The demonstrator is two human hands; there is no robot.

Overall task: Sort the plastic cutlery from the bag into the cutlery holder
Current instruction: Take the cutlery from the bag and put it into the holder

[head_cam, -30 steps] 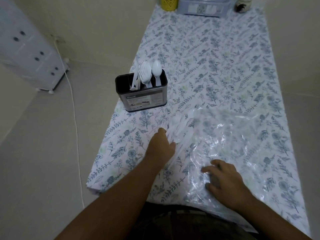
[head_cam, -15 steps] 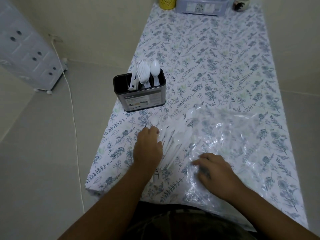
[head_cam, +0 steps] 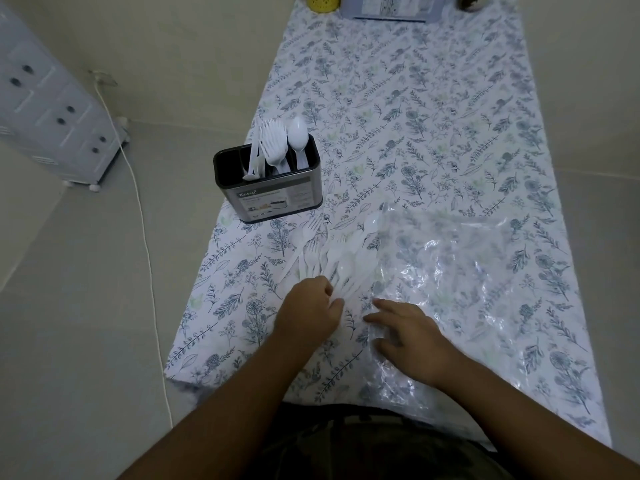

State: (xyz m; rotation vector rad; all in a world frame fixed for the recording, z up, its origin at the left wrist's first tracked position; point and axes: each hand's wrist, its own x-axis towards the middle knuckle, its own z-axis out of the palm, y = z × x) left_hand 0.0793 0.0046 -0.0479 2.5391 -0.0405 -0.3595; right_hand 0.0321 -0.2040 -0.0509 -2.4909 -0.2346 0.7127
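A black and steel cutlery holder [head_cam: 277, 195] stands on the left side of the floral table; white forks, a spoon and knives stick up from it. A fan of loose white plastic cutlery [head_cam: 341, 258] lies spilled out of the mouth of a clear plastic bag [head_cam: 460, 271], which lies flat to the right. My left hand [head_cam: 310, 310] is at the near ends of the cutlery handles, fingers curled on them. My right hand [head_cam: 408, 334] rests flat, fingers apart, on the bag's near left corner.
The table [head_cam: 415, 109] has a floral cloth and its left edge runs just beside the holder. A yellow cup [head_cam: 323, 1], a grey box [head_cam: 391, 6] and a dark jar [head_cam: 472, 1] stand at the far end. A white drawer unit [head_cam: 45, 112] and a cable [head_cam: 145, 237] are on the floor to the left.
My left hand has drawn back toward me and curled over the handle ends, and more cutlery now lies fanned outside the bag. My right hand slid left along the bag's edge.
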